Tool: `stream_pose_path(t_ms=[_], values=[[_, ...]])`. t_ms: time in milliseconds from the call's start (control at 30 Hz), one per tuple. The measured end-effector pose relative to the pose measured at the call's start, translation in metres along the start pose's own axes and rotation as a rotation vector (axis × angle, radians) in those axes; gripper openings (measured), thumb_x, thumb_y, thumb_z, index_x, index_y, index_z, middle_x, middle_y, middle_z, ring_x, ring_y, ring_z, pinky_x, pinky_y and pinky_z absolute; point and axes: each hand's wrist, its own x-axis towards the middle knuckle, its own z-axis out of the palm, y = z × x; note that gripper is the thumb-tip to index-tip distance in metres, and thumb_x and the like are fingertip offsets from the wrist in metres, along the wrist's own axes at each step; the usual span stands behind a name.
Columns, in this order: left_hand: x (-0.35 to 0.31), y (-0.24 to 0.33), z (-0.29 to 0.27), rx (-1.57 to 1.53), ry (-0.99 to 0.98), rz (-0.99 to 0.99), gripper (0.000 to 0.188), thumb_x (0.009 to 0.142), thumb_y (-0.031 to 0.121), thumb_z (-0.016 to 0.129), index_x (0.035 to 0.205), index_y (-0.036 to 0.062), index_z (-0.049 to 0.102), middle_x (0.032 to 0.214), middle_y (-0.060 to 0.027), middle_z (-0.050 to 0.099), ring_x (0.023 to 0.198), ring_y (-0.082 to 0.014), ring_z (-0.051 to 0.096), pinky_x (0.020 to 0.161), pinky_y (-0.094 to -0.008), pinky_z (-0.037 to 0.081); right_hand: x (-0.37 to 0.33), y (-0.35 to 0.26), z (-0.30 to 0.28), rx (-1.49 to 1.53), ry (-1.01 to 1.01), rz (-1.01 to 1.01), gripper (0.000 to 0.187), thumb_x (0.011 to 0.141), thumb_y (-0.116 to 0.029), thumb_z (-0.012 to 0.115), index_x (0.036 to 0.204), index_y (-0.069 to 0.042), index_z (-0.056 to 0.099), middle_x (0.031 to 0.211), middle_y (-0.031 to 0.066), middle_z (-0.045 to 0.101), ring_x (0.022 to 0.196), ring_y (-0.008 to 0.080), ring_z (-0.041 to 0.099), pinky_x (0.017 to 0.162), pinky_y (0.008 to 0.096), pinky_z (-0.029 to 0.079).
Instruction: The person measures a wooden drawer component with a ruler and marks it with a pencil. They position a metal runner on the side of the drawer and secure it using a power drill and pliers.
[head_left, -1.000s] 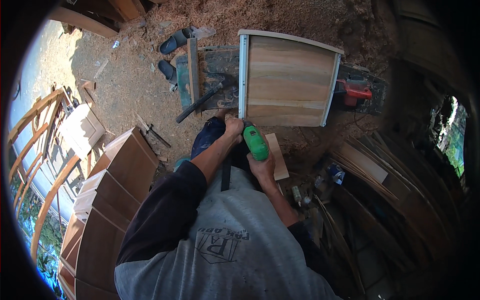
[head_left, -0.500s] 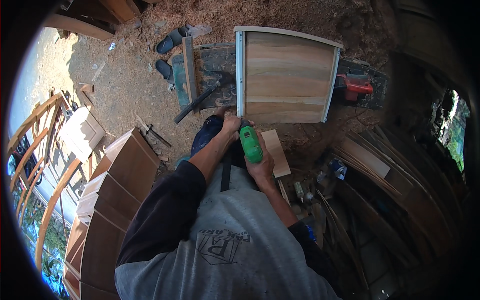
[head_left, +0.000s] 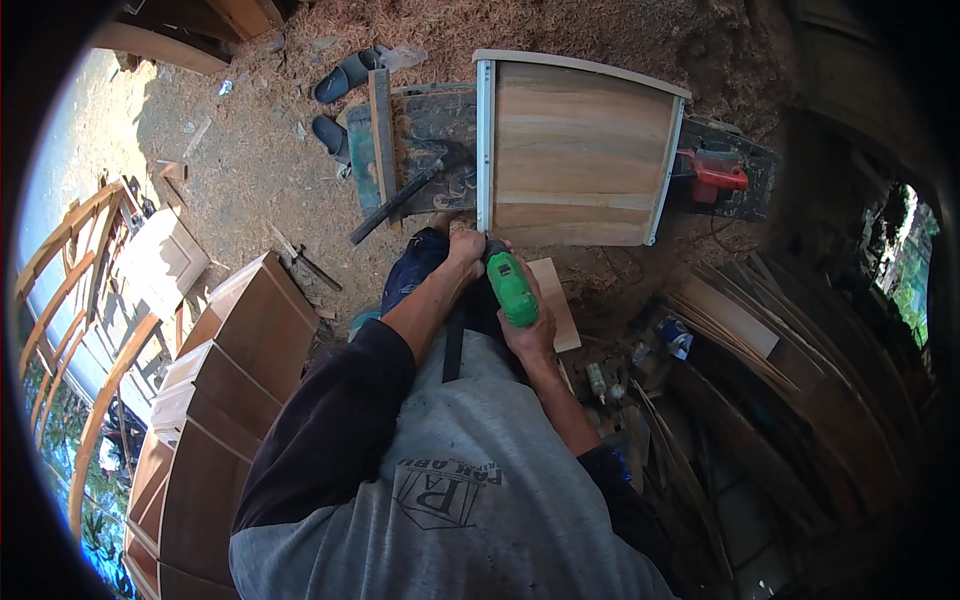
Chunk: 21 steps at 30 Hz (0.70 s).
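Observation:
My right hand (head_left: 533, 332) is wrapped round a green cordless drill (head_left: 513, 290). The drill's dark nose reaches the near left corner of a wooden drawer (head_left: 580, 150), where a metal drawer slide (head_left: 485, 140) runs along the left side. At that same corner my left hand (head_left: 464, 250) is closed, its fingertips beside the drill's nose. Whatever those fingers pinch is too small or hidden to make out. A second metal slide (head_left: 664, 185) lines the drawer's right side.
The drawer rests on a worn dark board (head_left: 420, 120). A hammer (head_left: 400, 205) and a wood strip (head_left: 381, 130) lie left of it, a red power tool (head_left: 718, 178) right. Wooden cabinet boxes (head_left: 235, 385) stand at left, stacked boards (head_left: 740, 320) at right. Sandals (head_left: 345, 75) lie on the shavings.
The drill has tilted slightly, its rear swinging a little to the right with my right hand. My left hand stays at the drawer's corner. The whole view has shifted slightly.

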Motion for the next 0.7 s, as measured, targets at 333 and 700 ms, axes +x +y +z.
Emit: stream_pose_path(t_ms=[333, 700], values=[[0.004, -0.002, -0.004, 0.012, -0.024, 0.019, 0.018, 0.101, 0.005, 0.03, 0.104, -0.0099, 0.041, 0.092, -0.0302, 0.062, 0.079, -0.0415, 0.067, 0.074, -0.0561, 0.062, 0.005, 0.007, -0.007, 0.02, -0.028, -0.018, 0.078, 0.082, -0.021, 0.076, 0.152, -0.028, 0.043, 0.115, 0.0152, 0.071, 0.102, 0.0435, 0.068, 0.085, 0.0505, 0.055], [0.002, 0.002, 0.0, 0.013, 0.039, 0.032, 0.019, 0.1, 0.002, 0.03, 0.107, -0.009, 0.043, 0.09, -0.0293, 0.063, 0.075, -0.0408, 0.068, 0.065, -0.0577, 0.062, 0.024, -0.015, -0.036, -0.135, -0.14, -0.113, 0.082, 0.077, -0.015, 0.075, 0.152, -0.027, 0.044, 0.119, 0.0174, 0.07, 0.104, 0.0433, 0.067, 0.085, 0.0478, 0.055]])
